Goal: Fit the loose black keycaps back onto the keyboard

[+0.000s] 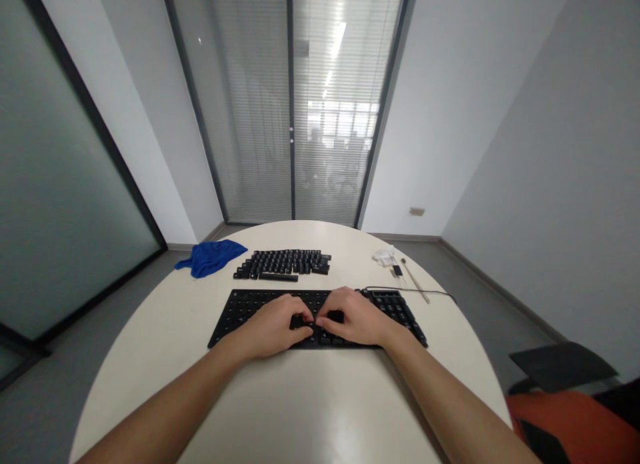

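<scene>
A black keyboard (240,311) lies across the table in front of me. Its left part shows bare key sockets without caps, while the right end still carries keycaps (400,309). Over the middle of the board, my left hand (273,325) is closed, with thumb and index finger curled toward each other. My right hand (355,317) meets it there in a similar pinch, the fingertips of both hands almost touching. Whatever is between the fingers is too small to make out. Behind the keyboard, loose black keycaps (285,261) sit in rows, with the long space bar (279,277) in front.
A blue cloth (213,257) lies at the back left of the round white table (310,397). To the right are crumpled white tissue (384,255), a small black item (397,271), a thin brush (416,282) and the cable (430,291). An orange chair (575,424) stands right.
</scene>
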{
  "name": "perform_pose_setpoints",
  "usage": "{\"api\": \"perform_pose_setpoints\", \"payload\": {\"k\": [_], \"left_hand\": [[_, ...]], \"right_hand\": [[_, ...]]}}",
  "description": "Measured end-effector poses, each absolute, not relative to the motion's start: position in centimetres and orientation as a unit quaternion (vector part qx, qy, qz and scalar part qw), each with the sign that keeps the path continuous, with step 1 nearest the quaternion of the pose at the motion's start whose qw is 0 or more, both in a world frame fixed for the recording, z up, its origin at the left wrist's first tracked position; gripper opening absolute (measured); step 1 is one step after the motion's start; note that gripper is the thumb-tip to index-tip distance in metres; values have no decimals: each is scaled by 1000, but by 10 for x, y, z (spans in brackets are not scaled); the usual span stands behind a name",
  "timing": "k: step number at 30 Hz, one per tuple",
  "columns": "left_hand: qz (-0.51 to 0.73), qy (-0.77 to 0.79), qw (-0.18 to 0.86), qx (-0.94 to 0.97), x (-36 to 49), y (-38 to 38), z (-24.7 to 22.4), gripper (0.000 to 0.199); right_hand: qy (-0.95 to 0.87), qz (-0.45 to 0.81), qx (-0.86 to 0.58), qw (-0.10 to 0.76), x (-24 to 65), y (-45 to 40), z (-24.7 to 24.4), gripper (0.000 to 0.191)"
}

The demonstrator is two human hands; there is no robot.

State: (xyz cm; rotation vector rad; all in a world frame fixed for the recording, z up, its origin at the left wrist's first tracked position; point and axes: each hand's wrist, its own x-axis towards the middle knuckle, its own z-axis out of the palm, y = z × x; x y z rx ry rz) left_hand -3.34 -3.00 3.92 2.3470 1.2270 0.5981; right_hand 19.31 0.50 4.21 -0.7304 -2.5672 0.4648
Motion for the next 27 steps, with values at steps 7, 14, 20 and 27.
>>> {"api": "perform_pose_setpoints", "payload": {"k": [7,14,20,27], "left_hand": [[193,406,230,863,-39,-29,34,11],[176,410,197,873,-37,-30,35,11],[163,427,149,877,-32,-34,38,9],[134,446,159,871,-31,-35,39,11]], "right_hand": [[-927,183,-248,212,194,3,44,15],[-925,197,-248,209,195,4,43,11],[-925,215,-243,197,193,4,40,14],[-927,220,-239,184,191,6,35,12]]}}
